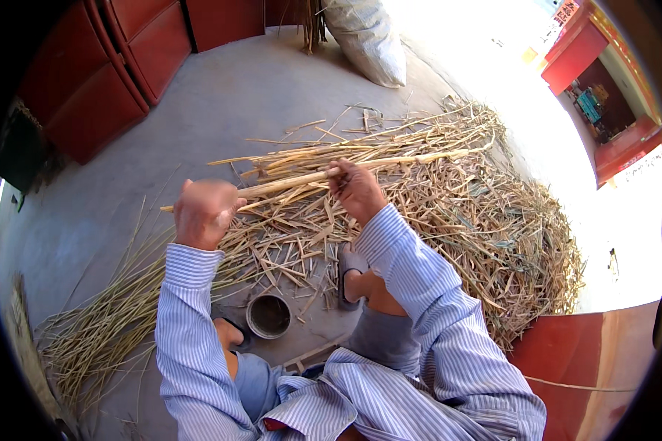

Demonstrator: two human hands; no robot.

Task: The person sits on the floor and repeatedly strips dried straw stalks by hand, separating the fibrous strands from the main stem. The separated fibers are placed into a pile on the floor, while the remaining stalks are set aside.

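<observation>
My left hand (202,211) and my right hand (356,189) both grip one long pale dry stalk (287,181) that runs across in front of me, its thin end reaching to the right over the heap. Beneath my hands lies a wide heap of dry stalks and husk scraps (478,213) on the concrete floor (221,103). A thinner bundle of long stems (99,331) lies at the lower left. Both sleeves are blue-and-white striped.
A small round metal tin (269,316) stands between my sandalled feet (349,275). Red doors (118,66) close off the upper left. A white sack (368,40) leans at the top, and a red panel (581,360) sits at the lower right.
</observation>
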